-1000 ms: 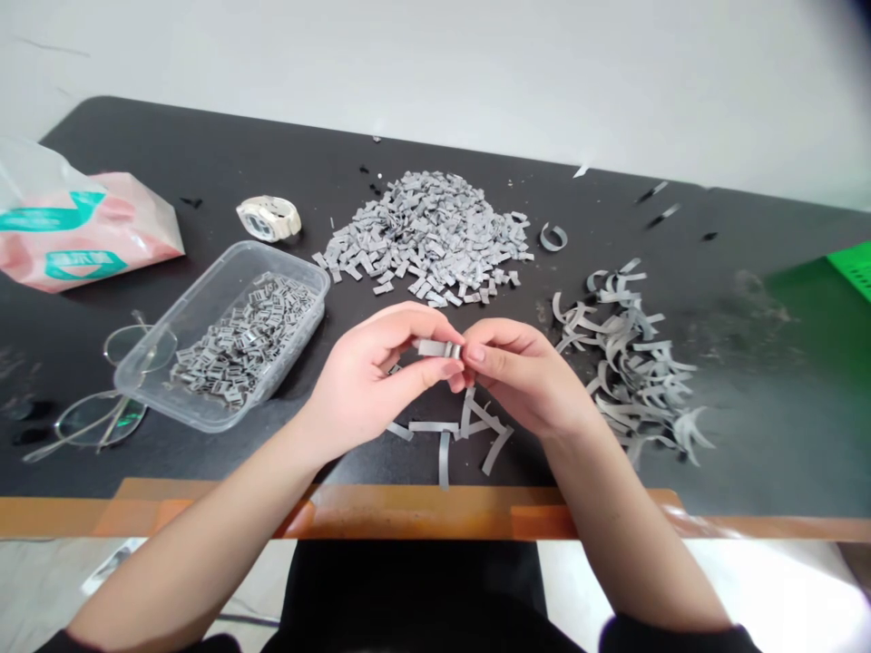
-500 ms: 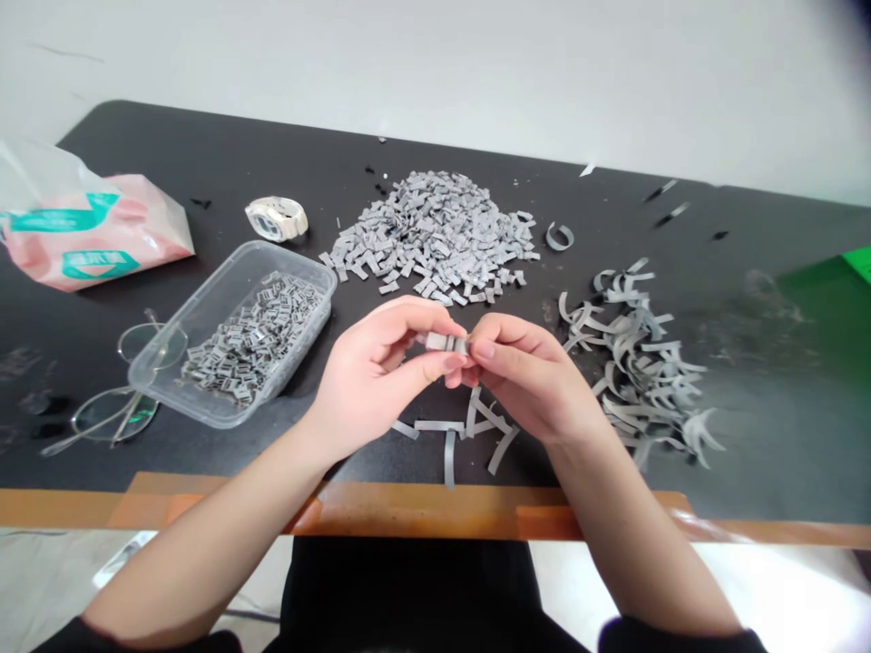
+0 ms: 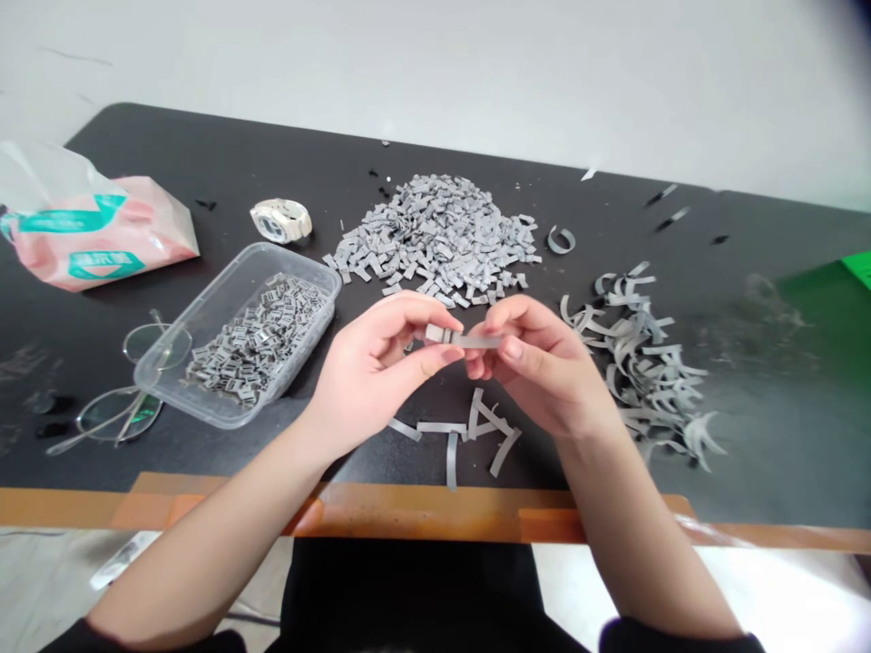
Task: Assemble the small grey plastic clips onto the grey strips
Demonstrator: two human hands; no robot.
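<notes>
My left hand (image 3: 371, 367) and my right hand (image 3: 537, 363) meet above the black table (image 3: 204, 172), both pinching one grey strip (image 3: 466, 339). The left fingers hold its small blocky left end; the right thumb and fingers hold the longer right part. Below the hands lie a few loose grey strips (image 3: 469, 431). A big heap of small grey pieces (image 3: 435, 236) is just beyond the hands. A clear plastic tub (image 3: 210, 349) with more grey pieces sits to the left.
Curled grey strips (image 3: 640, 354) are piled to the right. A pair of glasses (image 3: 122, 385) lies left of the tub, a pink-and-teal packet (image 3: 95, 240) at far left, a watch (image 3: 281, 220) behind the tub. Something green (image 3: 858, 266) shows at the right edge. An orange table edge (image 3: 408, 512) runs near me.
My right hand has slid to the right along the strip, so more of the grey strip shows between the hands. The left hand has stayed nearly in place.
</notes>
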